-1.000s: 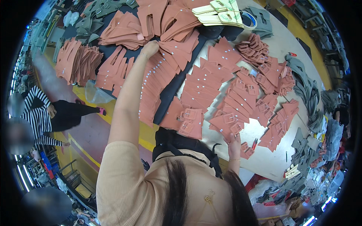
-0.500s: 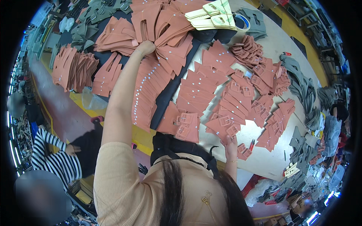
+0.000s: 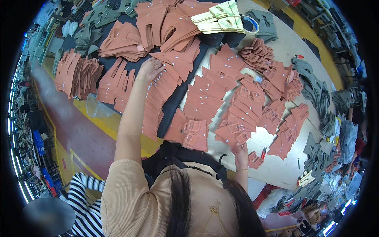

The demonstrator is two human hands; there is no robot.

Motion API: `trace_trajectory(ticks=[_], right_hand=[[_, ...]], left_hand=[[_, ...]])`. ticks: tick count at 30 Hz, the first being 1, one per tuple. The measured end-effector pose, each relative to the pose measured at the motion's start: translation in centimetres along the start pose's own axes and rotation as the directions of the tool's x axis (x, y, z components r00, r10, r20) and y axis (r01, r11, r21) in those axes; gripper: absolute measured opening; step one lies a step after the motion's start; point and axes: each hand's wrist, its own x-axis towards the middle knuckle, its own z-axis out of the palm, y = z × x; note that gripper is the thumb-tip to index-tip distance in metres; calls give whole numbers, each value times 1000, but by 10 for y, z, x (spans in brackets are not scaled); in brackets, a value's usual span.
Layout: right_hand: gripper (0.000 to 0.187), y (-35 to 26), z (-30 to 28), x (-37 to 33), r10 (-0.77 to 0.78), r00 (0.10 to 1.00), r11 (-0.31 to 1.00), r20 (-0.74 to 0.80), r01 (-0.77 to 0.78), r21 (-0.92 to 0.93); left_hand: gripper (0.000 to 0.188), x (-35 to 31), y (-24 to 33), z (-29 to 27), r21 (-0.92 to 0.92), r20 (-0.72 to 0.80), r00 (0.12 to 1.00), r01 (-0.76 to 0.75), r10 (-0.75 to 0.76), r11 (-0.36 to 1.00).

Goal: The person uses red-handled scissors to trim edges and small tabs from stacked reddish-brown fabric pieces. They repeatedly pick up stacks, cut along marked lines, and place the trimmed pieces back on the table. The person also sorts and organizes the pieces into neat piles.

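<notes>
Salmon-pink leather-like pieces cover the table in overlapping rows. My left hand (image 3: 150,70) is over the top of a long fanned row of pieces (image 3: 154,103) with small white marks; its fingers are loosely stretched to the right, with nothing seen held. Beside its wrist lies a small group of slotted pieces (image 3: 112,83). Above it is a stack of flat slotted pieces (image 3: 121,41). At the near edge, my right hand (image 3: 241,155) has its fingers closed on the lower corner of a buckled strap piece (image 3: 229,132), at the bottom of another overlapping row.
Cream-coloured templates (image 3: 221,17) and a tape roll (image 3: 251,25) lie at the far side. Grey-green straps (image 3: 314,87) hang along the right edge. A red-handled tool (image 3: 263,152) lies near a small buckle piece (image 3: 254,160). A person in striped clothing (image 3: 85,201) is at lower left.
My left hand has drawn back toward me from the stacks at the far side, and its fingers have come apart. My right hand stays in place. The striped person has moved nearer and lower.
</notes>
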Motion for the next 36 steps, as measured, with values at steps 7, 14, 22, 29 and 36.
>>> trace_trajectory(ticks=[7,14,22,29,36], right_hand=[[41,-2,2,-3,-9,1000,1000,-2,9,-11],[41,-7,8,-7,-14,1000,1000,-15,14,-2],[43,-10,8,-5,-17,1000,1000,11,17,-5],[41,-6,6,-2,-54,999,999,10,54,5],[35,-4,1,-3,-81,996,994,22,79,69]], left_hand=[[41,10,-2,15,202,7,994,-106,106,974],[29,10,-11,14,191,-34,991,-120,128,974],[17,42,-9,31,529,-297,926,-43,233,848],[16,57,23,68,840,-342,899,162,273,519],[5,28,73,94,593,-340,936,134,96,794]])
